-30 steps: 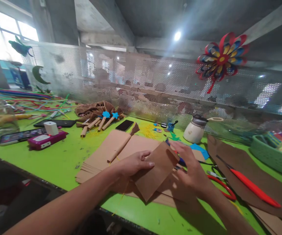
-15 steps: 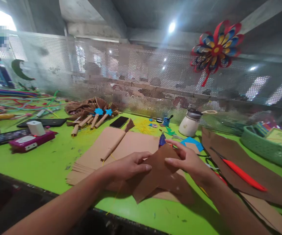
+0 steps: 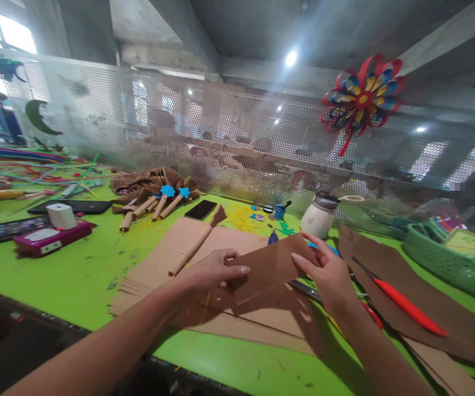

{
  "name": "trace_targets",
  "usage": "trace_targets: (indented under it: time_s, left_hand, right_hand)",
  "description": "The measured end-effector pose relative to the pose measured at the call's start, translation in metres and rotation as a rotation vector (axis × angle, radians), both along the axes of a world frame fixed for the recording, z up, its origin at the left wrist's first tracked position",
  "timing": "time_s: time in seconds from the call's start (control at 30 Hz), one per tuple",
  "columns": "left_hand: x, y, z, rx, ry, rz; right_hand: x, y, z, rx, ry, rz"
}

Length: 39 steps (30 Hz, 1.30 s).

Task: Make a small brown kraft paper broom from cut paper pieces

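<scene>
A dark brown piece of paper (image 3: 268, 264) is held up between my two hands, above a stack of lighter brown paper sheets (image 3: 237, 237). My left hand (image 3: 216, 270) pinches its left end, thumb on the front face. At the right end, my right hand (image 3: 323, 269) grips it with the thumb in front and fingers behind. Scissors (image 3: 309, 290) lie partly hidden below my right hand. On the stack, left of the held piece, rests a rolled paper broom shape (image 3: 191, 247) with a fringed tip.
Several finished paper brooms (image 3: 167, 198) with blue cutouts lie behind, near a phone (image 3: 201, 209). A white jar (image 3: 320, 214) stands at the back. On the right are dark brown sheets (image 3: 410, 280), a red-handled tool (image 3: 410, 308) and a green basket (image 3: 435, 269). A purple box (image 3: 53, 237) sits left.
The brown paper has turned from a pointed, diagonal position to a wide, nearly level strip. My right hand has shifted right and slightly down, and the scissors beneath now show.
</scene>
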<state>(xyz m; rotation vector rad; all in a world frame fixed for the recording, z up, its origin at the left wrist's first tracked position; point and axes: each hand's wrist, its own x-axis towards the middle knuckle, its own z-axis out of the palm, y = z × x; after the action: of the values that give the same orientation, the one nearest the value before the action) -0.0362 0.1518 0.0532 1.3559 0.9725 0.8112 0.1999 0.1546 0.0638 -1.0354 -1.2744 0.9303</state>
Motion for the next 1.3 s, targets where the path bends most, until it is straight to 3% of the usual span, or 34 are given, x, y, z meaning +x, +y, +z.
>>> trace_targets:
  time_s: [0.23, 0.4, 0.73, 0.97, 1.3]
  left_hand:
    - [0.005, 0.002, -0.006, -0.010, -0.161, 0.091]
    - [0.006, 0.002, -0.009, 0.012, -0.164, 0.083]
    - [0.007, 0.004, -0.012, -0.009, -0.214, 0.116]
    - [0.003, 0.008, -0.013, 0.002, -0.179, 0.078]
    - [0.003, 0.002, 0.005, -0.056, -0.199, 0.034]
  right_hand:
    - [0.005, 0.007, -0.009, 0.070, 0.027, -0.143]
    - [0.002, 0.007, -0.010, 0.080, 0.047, -0.193]
    - [0.000, 0.006, -0.010, 0.067, 0.067, -0.174]
    - [0.005, 0.009, -0.004, 0.005, 0.192, -0.034]
    - [0.015, 0.012, 0.007, -0.022, 0.266, 0.017]
